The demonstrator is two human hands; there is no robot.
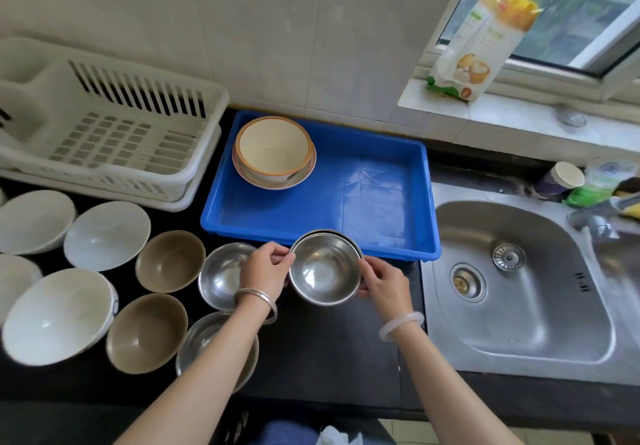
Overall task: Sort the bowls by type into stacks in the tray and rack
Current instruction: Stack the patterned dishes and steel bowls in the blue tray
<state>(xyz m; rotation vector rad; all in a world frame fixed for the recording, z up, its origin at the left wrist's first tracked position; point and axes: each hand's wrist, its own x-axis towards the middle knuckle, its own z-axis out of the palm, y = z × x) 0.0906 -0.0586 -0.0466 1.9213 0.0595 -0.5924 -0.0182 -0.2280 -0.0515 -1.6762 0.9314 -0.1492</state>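
Observation:
Both hands hold a steel bowl point(323, 268) just in front of the blue tray point(381, 209); a second steel rim shows under it. My left hand point(265, 266) grips its left rim, my right hand point(382, 280) its right rim. Inside the tray, at the back left, cream bowls with orange rims point(273, 150) are stacked. Two more steel bowls point(221, 273) point(207, 340) lie on the counter under my left arm. Two brown bowls point(169, 260) point(147, 332) and several white bowls point(105, 235) stand to the left. The white rack point(104, 133) is behind them.
A steel sink point(519, 289) lies to the right of the tray, with a paper cup point(559, 180) and a tap point(595, 218) at its far corner. A food carton point(481, 39) stands on the window sill. The counter top is black.

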